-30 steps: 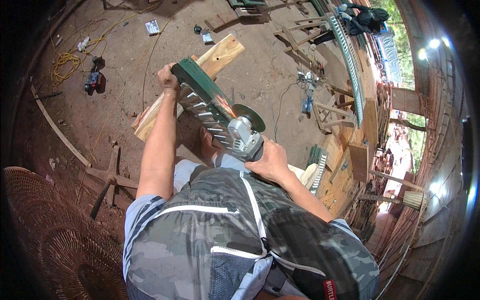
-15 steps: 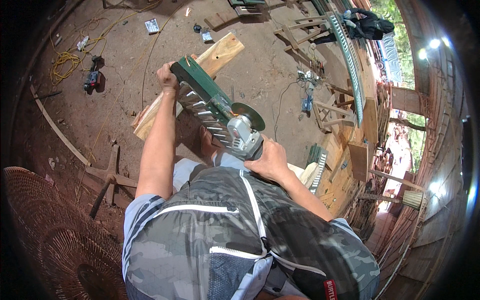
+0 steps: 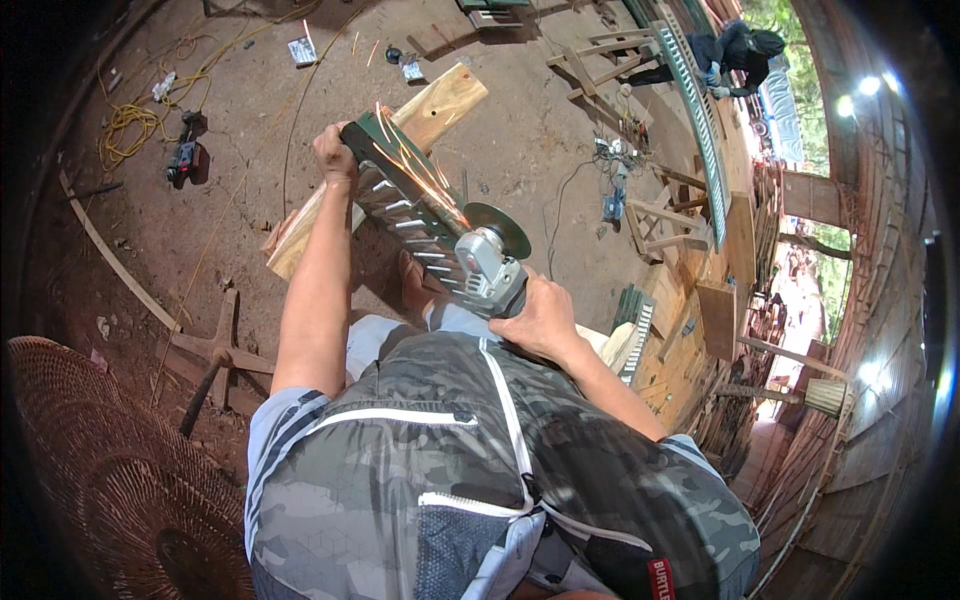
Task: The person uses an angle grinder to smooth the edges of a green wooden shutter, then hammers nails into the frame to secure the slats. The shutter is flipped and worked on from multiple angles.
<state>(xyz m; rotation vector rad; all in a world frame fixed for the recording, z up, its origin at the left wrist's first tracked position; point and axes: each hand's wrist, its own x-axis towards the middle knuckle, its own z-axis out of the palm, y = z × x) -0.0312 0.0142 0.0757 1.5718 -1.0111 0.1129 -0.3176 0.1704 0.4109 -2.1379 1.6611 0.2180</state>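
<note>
A dark green metal bar point(image 3: 370, 158) with a row of pale, tooth-like prongs lies slantwise across a wooden plank point(image 3: 450, 100). Its far left end is gripped by my left hand point(image 3: 335, 157), fingers wrapped around it. My right hand point(image 3: 543, 318) is closed on the rear of a grey angle grinder point(image 3: 487, 265), close in front of my body. The grinder's disc point(image 3: 508, 232) meets the bar's nearer part, and orange sparks point(image 3: 425, 178) stream along the bar toward my left hand. The exact contact point is partly hidden by the grinder head.
A large round fan point(image 3: 110, 470) stands at near left. Yellow cord point(image 3: 125, 135) and a cordless power tool point(image 3: 184, 155) lie on the floor at far left. At far right, a co-worker point(image 3: 740, 60) bends over a long green slotted rail point(image 3: 700, 140) beside wooden trestles point(image 3: 660, 225).
The spark stream has grown much longer and brighter along the bar. My hands and the grinder have barely moved. The co-worker has shifted, hands now lower by the rail.
</note>
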